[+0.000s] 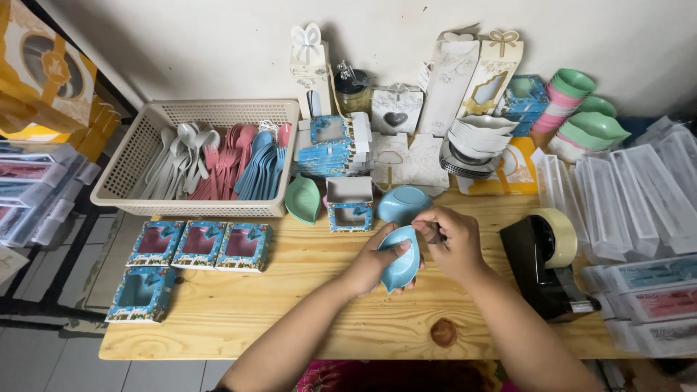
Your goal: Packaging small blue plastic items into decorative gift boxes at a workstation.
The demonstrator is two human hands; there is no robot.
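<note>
My left hand (374,263) holds a small blue leaf-shaped dish (401,260) tilted on edge over the wooden table (290,305). My right hand (450,243) is closed at the dish's upper tip, pinching something small that I cannot make out. Just beyond the hands lie a second blue leaf dish (402,202), an open small blue patterned box (349,205) and a green leaf dish (303,199).
A beige basket (131,156) of grey, pink and blue plastic cutlery stands at the back left. Several closed blue window boxes (200,245) lie at the left. A black tape dispenser (546,263) sits at the right beside clear plastic boxes (624,203). Stacked dishes (475,141) and gift boxes line the wall.
</note>
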